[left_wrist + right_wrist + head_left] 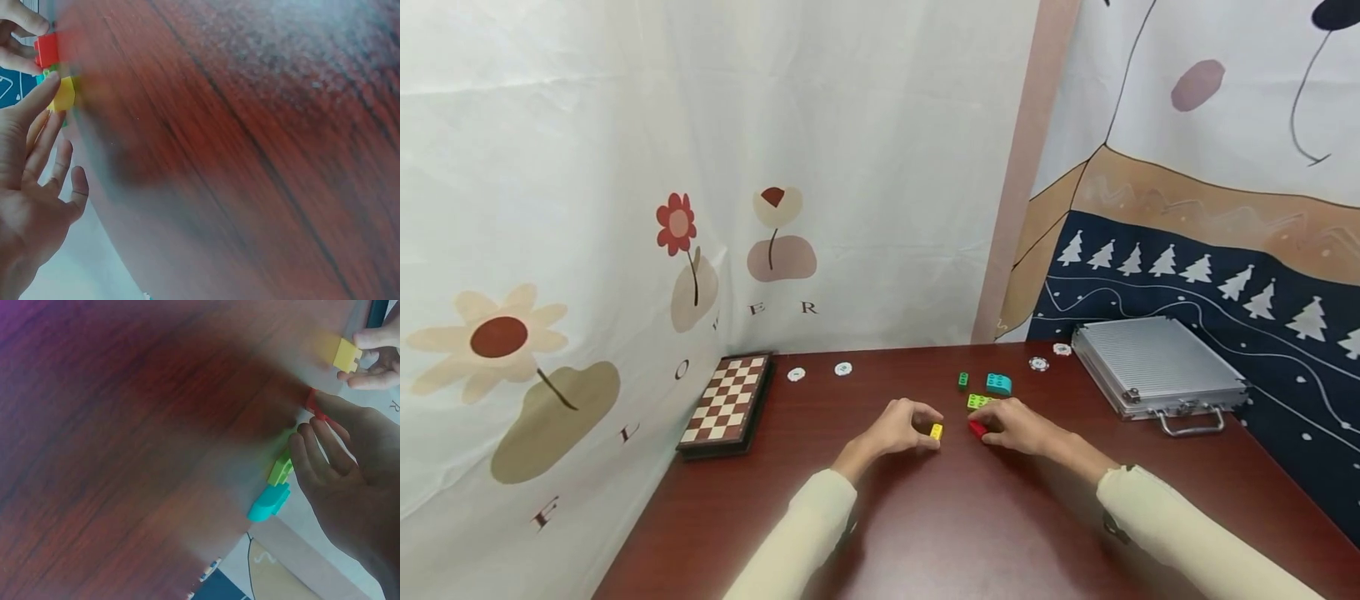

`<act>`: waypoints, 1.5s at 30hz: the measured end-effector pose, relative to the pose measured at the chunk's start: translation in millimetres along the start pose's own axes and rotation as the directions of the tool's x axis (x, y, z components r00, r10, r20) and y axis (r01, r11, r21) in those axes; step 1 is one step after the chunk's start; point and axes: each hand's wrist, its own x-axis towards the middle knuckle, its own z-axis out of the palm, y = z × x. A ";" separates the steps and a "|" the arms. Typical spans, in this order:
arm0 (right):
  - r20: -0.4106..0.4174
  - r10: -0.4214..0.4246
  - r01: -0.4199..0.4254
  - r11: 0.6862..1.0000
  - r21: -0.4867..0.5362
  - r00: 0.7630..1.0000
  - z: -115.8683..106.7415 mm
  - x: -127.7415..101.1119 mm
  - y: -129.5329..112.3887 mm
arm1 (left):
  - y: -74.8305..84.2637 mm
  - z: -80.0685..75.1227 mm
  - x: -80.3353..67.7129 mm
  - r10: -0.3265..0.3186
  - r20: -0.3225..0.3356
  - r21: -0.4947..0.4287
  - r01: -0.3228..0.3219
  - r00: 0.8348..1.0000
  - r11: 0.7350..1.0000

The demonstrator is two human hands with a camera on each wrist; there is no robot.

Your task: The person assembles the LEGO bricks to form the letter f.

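Mid-table, well in from every edge: left hand (895,429) pinching yellow brick (936,431), right hand (1018,427) pinching red brick (976,429) — apart. Best aligned squarely, studs matched, before pressing together — gently.

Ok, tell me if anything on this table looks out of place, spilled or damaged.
Nothing looks damaged or spilled. Four poker chips lie loose along the back edge, outside the shut metal case. Otherwise the left hand pinches a yellow brick and the right hand a red brick.
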 end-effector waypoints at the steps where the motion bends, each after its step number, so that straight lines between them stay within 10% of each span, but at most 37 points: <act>1: -0.008 -0.001 0.001 1.000 -0.003 1.000 0.8 0.0 -0.6 | -0.4 0.1 0.3 -0.004 -0.002 0.006 0.004 1.000 1.000; 45: -0.113 -0.084 0.098 0.987 0.125 0.990 28.0 44.2 -52.3 | -17.0 4.6 -22.5 -0.021 -0.122 0.031 0.025 0.992 0.999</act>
